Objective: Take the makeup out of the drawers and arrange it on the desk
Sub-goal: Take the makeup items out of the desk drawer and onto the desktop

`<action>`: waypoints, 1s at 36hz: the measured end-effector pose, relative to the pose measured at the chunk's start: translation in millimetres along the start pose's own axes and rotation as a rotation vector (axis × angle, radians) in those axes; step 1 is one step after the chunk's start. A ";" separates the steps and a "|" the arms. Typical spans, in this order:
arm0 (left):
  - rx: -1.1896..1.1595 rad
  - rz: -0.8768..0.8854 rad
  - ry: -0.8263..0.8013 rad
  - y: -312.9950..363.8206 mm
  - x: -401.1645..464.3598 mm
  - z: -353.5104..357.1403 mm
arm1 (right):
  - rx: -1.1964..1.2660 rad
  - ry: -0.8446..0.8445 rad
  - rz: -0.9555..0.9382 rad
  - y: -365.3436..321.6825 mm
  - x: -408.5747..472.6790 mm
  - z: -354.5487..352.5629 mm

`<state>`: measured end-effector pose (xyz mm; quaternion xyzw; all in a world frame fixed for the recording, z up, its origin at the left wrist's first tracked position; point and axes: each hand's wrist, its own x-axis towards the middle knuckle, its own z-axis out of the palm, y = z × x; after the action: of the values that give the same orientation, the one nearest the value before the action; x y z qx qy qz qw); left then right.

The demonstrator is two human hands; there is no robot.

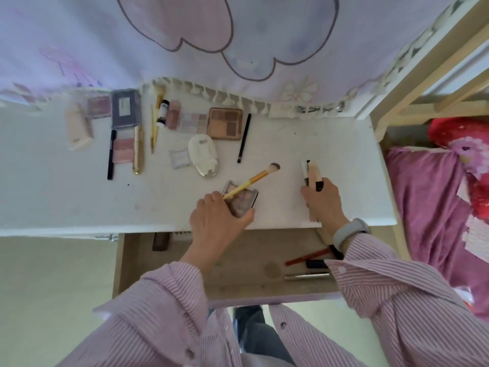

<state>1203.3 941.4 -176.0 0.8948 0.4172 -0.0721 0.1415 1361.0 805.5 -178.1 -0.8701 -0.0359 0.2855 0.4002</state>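
From the head camera, the left hand (217, 221) curls around a small eyeshadow palette (242, 201) and a yellow-handled brush (251, 181) together, holding both just over the near part of the white desk (330, 144), the brush bristles pointing away to the right. The right hand (324, 202) grips a bundle of slim cosmetics (311, 174), a beige tube and a dark-and-white stick, its fingers wrapped round their lower ends, the bundle lying on the desk. Farther back, arranged makeup lies in rows: a brown palette (225, 123), a white compact (203, 154), a black pencil (244, 137). Below the desk edge the open drawer (238, 284) holds a red pencil (307, 256) and a silver tube (307, 276).
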 end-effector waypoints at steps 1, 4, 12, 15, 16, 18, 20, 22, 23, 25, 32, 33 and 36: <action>-0.028 -0.035 -0.006 12.1 5.4 2.9 | 0.008 -0.016 -0.001 -1.3 3.3 2.9; -0.101 -0.070 -0.020 43.3 18.9 9.6 | 0.004 -0.040 -0.028 -8.3 14.0 10.6; -0.236 -0.114 0.025 76.1 52.5 10.5 | -0.077 -0.040 -0.160 -31.6 37.3 15.3; -0.290 -0.121 0.039 77.4 58.5 12.0 | -0.064 -0.040 -0.218 -36.1 39.1 16.1; -0.296 -0.116 0.054 76.4 58.9 12.8 | -0.064 -0.042 -0.237 -36.5 38.8 16.8; -0.282 -0.106 0.069 74.3 57.8 14.8 | -0.086 -0.037 -0.275 -35.7 37.2 18.4; -0.264 -0.092 0.063 72.6 56.9 15.7 | -0.100 -0.026 -0.303 -35.0 36.2 19.9; -0.271 -0.084 0.071 70.4 55.1 15.5 | -0.111 -0.010 -0.332 -32.8 35.8 21.6; -0.275 -0.072 0.090 68.7 54.1 15.6 | -0.127 0.004 -0.365 -30.0 37.3 22.8; -0.260 -0.028 0.131 63.5 52.2 16.3 | -0.182 0.028 -0.412 -22.2 42.0 25.0; -0.105 0.302 0.336 45.0 52.7 26.7 | -0.223 -0.005 -0.427 -10.1 44.0 17.3; -0.087 0.334 0.341 42.7 52.6 27.9 | -0.221 -0.012 -0.427 -10.8 42.6 15.5; -0.060 0.386 0.311 36.7 52.9 31.1 | -0.243 -0.018 -0.459 -9.3 37.6 13.0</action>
<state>1265.1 947.5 -211.5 0.9536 0.2573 0.1071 0.1136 1387.0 831.5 -195.8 -0.8782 -0.2700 0.1887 0.3468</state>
